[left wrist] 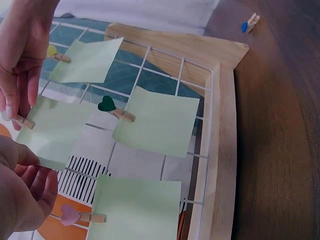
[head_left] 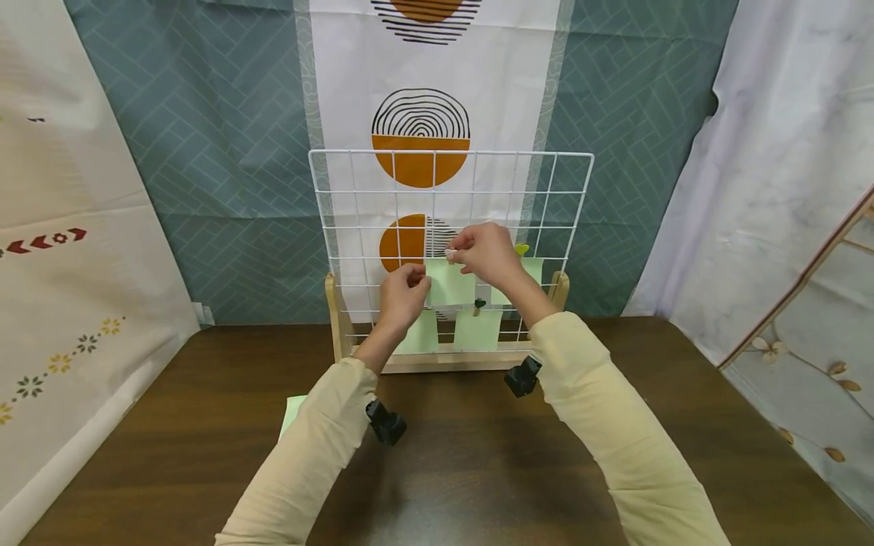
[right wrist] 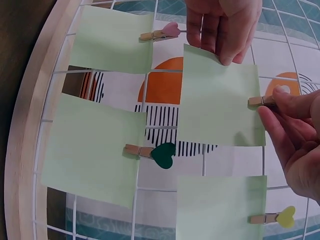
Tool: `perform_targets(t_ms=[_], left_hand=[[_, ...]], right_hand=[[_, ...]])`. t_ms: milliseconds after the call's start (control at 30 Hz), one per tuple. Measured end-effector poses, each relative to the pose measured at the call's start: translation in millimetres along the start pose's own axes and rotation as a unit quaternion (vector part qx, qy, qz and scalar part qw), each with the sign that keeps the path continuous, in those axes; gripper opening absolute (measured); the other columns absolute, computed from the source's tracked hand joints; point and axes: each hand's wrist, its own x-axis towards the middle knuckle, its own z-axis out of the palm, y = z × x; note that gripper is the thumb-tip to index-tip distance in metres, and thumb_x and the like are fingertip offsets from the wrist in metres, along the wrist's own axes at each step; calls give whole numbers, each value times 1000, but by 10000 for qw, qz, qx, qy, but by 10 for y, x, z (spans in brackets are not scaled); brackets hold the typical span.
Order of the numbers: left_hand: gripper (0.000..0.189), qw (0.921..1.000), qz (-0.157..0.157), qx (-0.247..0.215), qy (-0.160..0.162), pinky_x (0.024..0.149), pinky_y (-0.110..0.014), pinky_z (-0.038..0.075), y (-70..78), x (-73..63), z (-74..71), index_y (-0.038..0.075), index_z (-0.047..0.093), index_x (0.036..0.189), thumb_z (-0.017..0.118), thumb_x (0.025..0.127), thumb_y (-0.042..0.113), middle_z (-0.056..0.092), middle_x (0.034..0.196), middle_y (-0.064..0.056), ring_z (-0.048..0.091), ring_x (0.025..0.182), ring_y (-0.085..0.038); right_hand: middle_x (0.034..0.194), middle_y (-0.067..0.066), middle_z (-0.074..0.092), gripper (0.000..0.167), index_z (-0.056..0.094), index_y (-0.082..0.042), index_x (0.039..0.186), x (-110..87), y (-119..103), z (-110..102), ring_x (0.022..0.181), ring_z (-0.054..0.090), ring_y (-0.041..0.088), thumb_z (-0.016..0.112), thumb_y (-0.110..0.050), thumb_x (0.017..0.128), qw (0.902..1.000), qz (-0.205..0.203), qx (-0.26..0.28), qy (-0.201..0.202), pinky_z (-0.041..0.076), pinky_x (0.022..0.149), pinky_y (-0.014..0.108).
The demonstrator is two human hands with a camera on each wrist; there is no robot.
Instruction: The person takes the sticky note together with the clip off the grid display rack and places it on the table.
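Note:
My left hand (head_left: 401, 297) pinches the left edge of a pale green paper sheet (head_left: 452, 283) held against a white wire grid (head_left: 435, 192). At the top edge of that sheet my right hand (head_left: 486, 252) grips a small wooden clothespin (right wrist: 256, 101) between thumb and fingers. The clothespin's jaws overlap the paper's edge in the right wrist view. Around it, other green sheets hang from clothespins with hearts: a pink heart (right wrist: 170, 29), a dark green heart (right wrist: 164, 155) and a yellow heart (right wrist: 286, 217).
A wooden stand (head_left: 451, 362) carries the grid on the dark brown table (head_left: 464, 470). Another green sheet (head_left: 292, 412) lies partly behind the left sleeve. Beside the stand lies a clothespin with a blue heart (left wrist: 250, 23). Patterned cloth (head_left: 225, 152) hangs behind.

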Motion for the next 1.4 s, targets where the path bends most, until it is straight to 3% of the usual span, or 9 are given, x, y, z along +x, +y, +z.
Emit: perform_targets(t_ms=[267,567,800,1133,1267,1400], left_hand=[[20,9999,-88,-23,-64,70,-27,44,-3,-8,-12,-7,66,107,58,92,2,64,96,-17,57,85,-25],[19,9999,-51,6,-113,68,-24,44,57,-9,-56,-7,66,106,59,91,2,64,93,-16,58,85,-25],[20,9995,-201,-139,-201,65,-21,44,60,8,-89,-6,66,108,59,92,3,63,93,-15,57,83,-22],[19,9989,-314,-203,-295,66,-22,42,49,-23,-154,-6,67,106,59,91,3,62,92,-12,55,84,-21],[18,9978,-386,-183,-509,68,-24,42,49,-68,-184,-5,66,106,60,92,4,61,94,-12,54,87,-21],[18,9964,-399,-277,-702,73,-28,50,31,-121,-219,-7,64,106,60,91,2,61,95,-14,56,85,-23]], right_hand=[[89,13,71,10,72,2,94,-14,4,14,70,69,22,70,-6,88,9999,-82,-61,105,55,62,27],[97,11,72,11,72,1,94,-23,-41,-24,71,69,23,69,-9,90,9991,-337,-18,263,55,63,28],[99,9,72,11,70,-1,98,5,-80,-19,82,68,21,69,-7,89,9988,-455,24,159,55,66,27],[103,15,70,19,68,2,105,11,-24,-52,92,66,25,68,-11,90,9984,-237,468,194,55,72,32],[102,15,69,19,67,2,105,-11,-8,-65,92,65,25,68,-9,90,9975,-190,661,158,54,73,32],[101,15,68,21,67,1,107,-45,19,-71,91,65,25,69,-8,89,9969,-154,770,95,54,74,33]])
